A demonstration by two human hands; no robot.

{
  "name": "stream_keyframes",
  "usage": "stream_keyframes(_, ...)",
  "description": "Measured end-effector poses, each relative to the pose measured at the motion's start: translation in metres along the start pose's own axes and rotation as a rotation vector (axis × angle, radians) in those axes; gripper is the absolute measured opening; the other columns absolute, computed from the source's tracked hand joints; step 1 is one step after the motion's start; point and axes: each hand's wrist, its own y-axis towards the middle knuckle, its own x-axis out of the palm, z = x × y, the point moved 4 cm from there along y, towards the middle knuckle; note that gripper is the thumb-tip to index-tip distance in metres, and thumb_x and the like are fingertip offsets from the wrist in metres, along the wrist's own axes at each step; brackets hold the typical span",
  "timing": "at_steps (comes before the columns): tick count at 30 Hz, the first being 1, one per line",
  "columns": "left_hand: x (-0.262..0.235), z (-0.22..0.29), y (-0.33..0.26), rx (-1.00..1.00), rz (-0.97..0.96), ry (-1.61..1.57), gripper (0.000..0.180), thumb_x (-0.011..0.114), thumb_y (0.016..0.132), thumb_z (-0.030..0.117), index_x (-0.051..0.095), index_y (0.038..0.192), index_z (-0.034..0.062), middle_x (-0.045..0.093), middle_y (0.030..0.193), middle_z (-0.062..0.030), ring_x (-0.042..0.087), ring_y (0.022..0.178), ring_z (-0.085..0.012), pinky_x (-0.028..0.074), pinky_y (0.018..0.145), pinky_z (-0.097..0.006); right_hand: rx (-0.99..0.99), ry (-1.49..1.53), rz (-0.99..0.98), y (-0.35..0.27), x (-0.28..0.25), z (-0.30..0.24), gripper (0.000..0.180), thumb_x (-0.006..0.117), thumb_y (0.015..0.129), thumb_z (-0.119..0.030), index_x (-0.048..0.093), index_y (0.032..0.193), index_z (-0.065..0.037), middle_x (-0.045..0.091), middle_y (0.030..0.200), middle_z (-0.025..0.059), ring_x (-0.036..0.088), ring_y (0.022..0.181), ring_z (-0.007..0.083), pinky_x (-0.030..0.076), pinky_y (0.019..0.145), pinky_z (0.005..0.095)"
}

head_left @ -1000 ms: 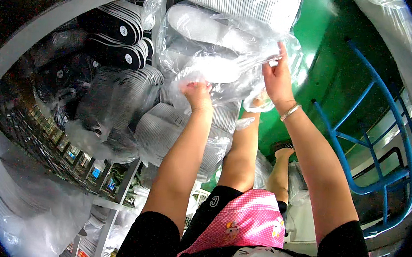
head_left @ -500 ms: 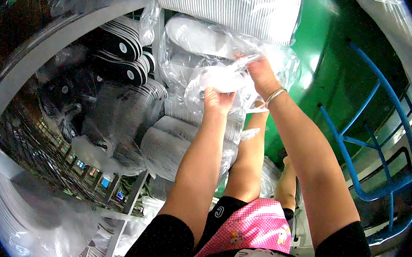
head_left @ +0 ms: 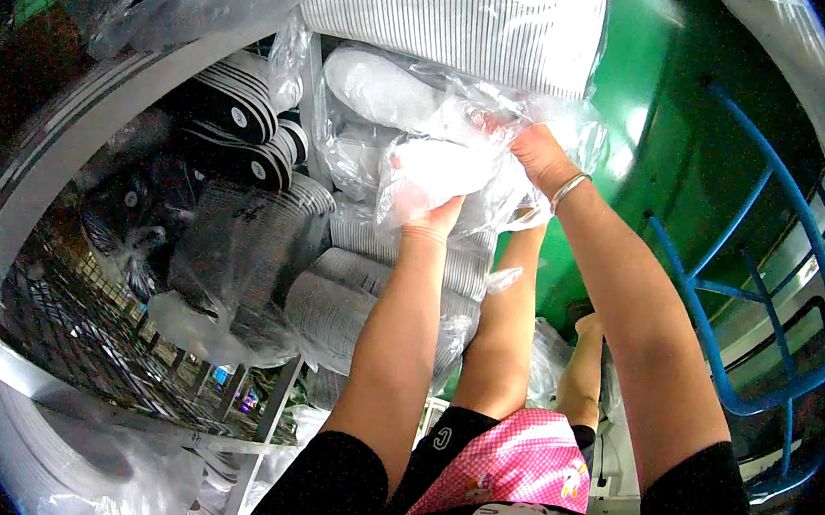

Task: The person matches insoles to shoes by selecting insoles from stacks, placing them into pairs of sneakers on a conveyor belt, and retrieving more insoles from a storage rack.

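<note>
My left hand [head_left: 437, 216] is closed around a white shoe sole [head_left: 447, 173] inside a clear plastic bag [head_left: 529, 197]. Plastic film covers part of its fingers. Up and to the right, my right hand [head_left: 543, 159] pinches the bag's crumpled edge, its fingertips partly behind the film. Just beyond both hands lies another white sole [head_left: 375, 85], also under clear plastic. Grey-white bundles of stacked soles [head_left: 338, 300] sit below and left of my left hand.
A large bagged stack of striped soles [head_left: 468, 17] stands at the far side. Black soles with white edges [head_left: 231, 118] fill a metal-framed rack [head_left: 31, 152] on the left. A blue tubular frame [head_left: 721, 385] stands on the right, beside the green floor [head_left: 641, 91].
My left hand has gone further under the plastic, and its thumb no longer lies bare on top. The right hand has shifted slightly right and down, still holding the bag.
</note>
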Motion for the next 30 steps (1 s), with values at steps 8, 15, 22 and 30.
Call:
stream_keyframes(8,0.009,-0.001,0.004,0.024,-0.039,0.020,0.043,0.043,0.075,0.041,0.050,0.103,0.0102,0.050,0.109,-0.0071,0.042,0.105,-0.0258,0.031,0.090,-0.043,0.168,0.146,-0.133,0.012,-0.008,0.010,0.050,0.068,0.066,-0.027,0.052,0.102,0.003,0.054,0.102,0.0071,0.048,0.095,0.0151,0.035,0.085,0.0257)
stream_keyframes(15,-0.017,0.010,0.013,0.017,-0.097,-0.075,0.037,0.037,0.079,0.035,0.049,0.104,0.0103,0.049,0.110,-0.0063,0.043,0.104,-0.0224,0.033,0.088,-0.042,0.153,0.268,-0.143,0.011,0.000,0.018,0.047,0.070,0.061,-0.031,0.059,0.092,0.002,0.056,0.097,0.0086,0.049,0.093,0.0168,0.032,0.086,0.0277)
stream_keyframes(22,-0.023,0.015,-0.033,0.120,0.151,0.195,0.033,0.040,0.077,0.025,0.050,0.103,0.0071,0.051,0.103,-0.0078,0.048,0.096,-0.0224,0.039,0.081,-0.042,0.163,0.456,-0.049,-0.040,-0.012,0.050,0.060,0.053,0.078,-0.017,0.016,0.124,-0.005,0.042,0.113,0.0135,0.045,0.101,0.0236,0.036,0.089,0.0370)
stream_keyframes(30,0.009,-0.055,-0.178,-0.732,-0.028,0.208,0.042,0.045,0.080,0.033,0.044,0.111,0.0044,0.048,0.111,-0.0128,0.045,0.103,-0.0236,0.035,0.087,-0.043,0.166,0.721,0.313,-0.185,-0.088,0.056,0.041,0.045,0.074,-0.015,0.041,0.112,0.001,0.053,0.101,0.0135,0.055,0.084,0.0249,0.047,0.072,0.0376)
